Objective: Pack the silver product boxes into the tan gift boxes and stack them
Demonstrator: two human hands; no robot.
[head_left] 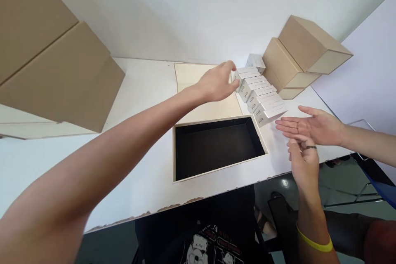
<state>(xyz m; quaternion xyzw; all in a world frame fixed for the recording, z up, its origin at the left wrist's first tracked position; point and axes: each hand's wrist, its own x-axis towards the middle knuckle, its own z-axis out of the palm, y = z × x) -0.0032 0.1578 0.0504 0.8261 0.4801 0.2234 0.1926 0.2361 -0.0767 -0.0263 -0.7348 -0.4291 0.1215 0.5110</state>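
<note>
My left hand (pixel 219 81) reaches across to the far end of a row of small white boxes (pixel 258 93). Its thumb and fingers are apart at the end box; whether they touch it I cannot tell. My right hand (pixel 305 159), with a dark ring and a yellow wristband, is at the table's right side with curled fingers. Anything inside them is hidden. Right beside it, another person's hand (pixel 321 127) is held palm up with the fingers stretched out. Between my arms lies an open box (pixel 216 148) with a black inside, its cream lid flap (pixel 210 109) folded back.
Brown boxes (pixel 309 49) are stacked at the back right. Larger brown boxes (pixel 62 70) stand on the left. One more small white box (pixel 255 62) sits behind the row. The white table (pixel 145 189) has a chipped front edge, and a wall rises behind it.
</note>
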